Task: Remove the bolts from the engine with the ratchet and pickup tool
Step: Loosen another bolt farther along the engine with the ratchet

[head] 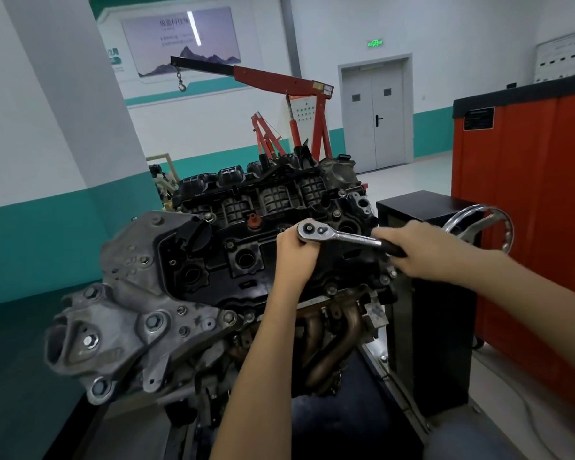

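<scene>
Hands meet on a chrome ratchet with a black handle point(342, 237), which lies level over the right part of the engine's black plastic valve cover, its round head to the left and its handle running off to the right. The left hand point(296, 252) is clenched just under the ratchet head, its fingers point(301, 242) curled tight round whatever sits beneath the head; that part is hidden by the hand. The right hand point(422, 250) grips the black handle, fingers point(387, 234) wrapped closed over it. The grey and black engine point(193, 260) sits tilted on a stand in the middle of the scene, with a rusty brown exhaust manifold point(332, 340) on its near side and small bolt heads point(332, 289) along the near edge of the cover. A small red cap point(253, 224) stands on the cover to the left of the ratchet head. At right are a black box point(429, 293), a chrome handwheel point(503, 227) and a tall orange cabinet point(528, 194). Far behind stand a red engine hoist point(279, 78) and a grey double door point(375, 117).
</scene>
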Motion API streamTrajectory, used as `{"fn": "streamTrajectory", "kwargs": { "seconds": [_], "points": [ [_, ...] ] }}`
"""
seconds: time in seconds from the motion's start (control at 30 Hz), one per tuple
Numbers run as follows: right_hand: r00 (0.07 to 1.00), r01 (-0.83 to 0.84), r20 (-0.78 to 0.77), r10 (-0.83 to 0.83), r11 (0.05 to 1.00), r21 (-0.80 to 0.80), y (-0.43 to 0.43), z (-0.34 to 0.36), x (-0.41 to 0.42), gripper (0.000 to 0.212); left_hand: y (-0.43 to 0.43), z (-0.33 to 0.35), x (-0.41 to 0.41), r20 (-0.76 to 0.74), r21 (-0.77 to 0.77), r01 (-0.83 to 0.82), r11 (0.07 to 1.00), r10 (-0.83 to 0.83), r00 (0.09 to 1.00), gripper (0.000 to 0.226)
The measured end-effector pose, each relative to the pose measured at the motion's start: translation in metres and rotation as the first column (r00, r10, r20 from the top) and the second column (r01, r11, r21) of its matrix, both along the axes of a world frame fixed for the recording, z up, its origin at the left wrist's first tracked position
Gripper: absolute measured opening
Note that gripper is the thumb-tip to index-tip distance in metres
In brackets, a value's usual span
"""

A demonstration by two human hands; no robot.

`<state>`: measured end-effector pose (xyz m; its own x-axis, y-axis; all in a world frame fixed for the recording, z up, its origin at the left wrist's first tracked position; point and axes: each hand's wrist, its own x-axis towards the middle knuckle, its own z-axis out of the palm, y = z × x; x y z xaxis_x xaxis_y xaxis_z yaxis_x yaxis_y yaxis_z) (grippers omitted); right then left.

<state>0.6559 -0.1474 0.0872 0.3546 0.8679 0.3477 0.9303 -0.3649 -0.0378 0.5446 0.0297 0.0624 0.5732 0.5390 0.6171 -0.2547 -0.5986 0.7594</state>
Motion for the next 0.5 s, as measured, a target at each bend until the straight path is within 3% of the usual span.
{"fn": "streamTrajectory", "kwargs": {
  "seconds": [0.03, 0.1, 0.13, 0.2, 0.23, 0.3, 0.4, 0.5],
  "points": [
    [0.994, 0.026, 0.104, -0.027, 1.000, 0.016, 0.005, 0.004, 0.001, 0.020, 0.001, -0.001, 0.000, 0.021, -0.035, -0.003, 0.999, 0.004, 1.000, 0.051],
    [0.989, 0.067, 0.124, -0.079, 0.993, 0.102, 0.012, -0.010, -0.009, 0.020, 0.003, -0.006, 0.001, 0.054, -0.117, -0.006, 0.993, 0.012, 0.998, 0.055],
    [0.995, 0.086, 0.041, -0.093, 0.984, 0.154, 0.012, -0.027, -0.019, 0.022, 0.003, -0.009, 0.000, 0.064, -0.138, -0.002, 0.990, 0.010, 0.998, 0.058],
    [0.960, 0.119, -0.278, -0.037, 0.952, 0.282, 0.013, -0.064, -0.049, 0.027, 0.002, -0.012, 0.003, 0.093, -0.151, 0.018, 0.988, -0.004, 0.996, 0.061],
    [0.899, 0.138, -0.437, 0.034, 0.924, 0.356, 0.017, -0.081, -0.067, 0.030, 0.000, -0.013, 0.006, 0.106, -0.157, 0.021, 0.987, -0.004, 0.994, 0.060],
    [0.772, 0.203, -0.615, 0.160, 0.855, 0.478, 0.037, -0.104, -0.101, 0.032, 0.000, -0.013, 0.012, 0.107, -0.197, 0.001, 0.980, 0.021, 0.994, 0.050],
    [0.675, 0.248, -0.687, 0.270, 0.793, 0.556, 0.066, -0.114, -0.133, 0.030, 0.005, -0.011, 0.016, 0.093, -0.261, -0.034, 0.965, 0.061, 0.994, 0.052],
    [0.724, 0.183, -0.650, 0.230, 0.844, 0.504, 0.054, -0.106, -0.115, 0.031, 0.007, -0.012, 0.013, 0.087, -0.207, -0.039, 0.977, 0.058, 0.995, 0.051]
  ]
}}
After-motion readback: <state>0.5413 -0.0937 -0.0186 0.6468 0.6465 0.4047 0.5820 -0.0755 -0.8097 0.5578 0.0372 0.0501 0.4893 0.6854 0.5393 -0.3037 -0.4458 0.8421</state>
